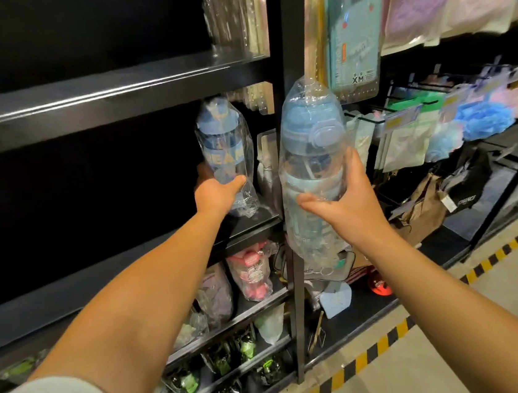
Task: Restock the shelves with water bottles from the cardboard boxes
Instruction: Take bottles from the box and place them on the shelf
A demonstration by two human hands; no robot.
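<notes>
My left hand (217,192) grips a blue-lidded water bottle (224,142) wrapped in clear plastic, standing upright at the right end of the black middle shelf (247,222). A second, larger blue-lidded bottle (311,158) in a plastic bag is held by my right hand (345,199) in the air, in front of the black upright post (278,65), to the right of the first bottle. No cardboard box is in view.
The shelf above (110,93) is dark, with clear packets at its right end. Lower shelves hold a pink bottle (250,271) and green-lidded bottles (246,348). To the right hang packets and bath sponges (484,115). Yellow-black tape (381,347) marks the floor.
</notes>
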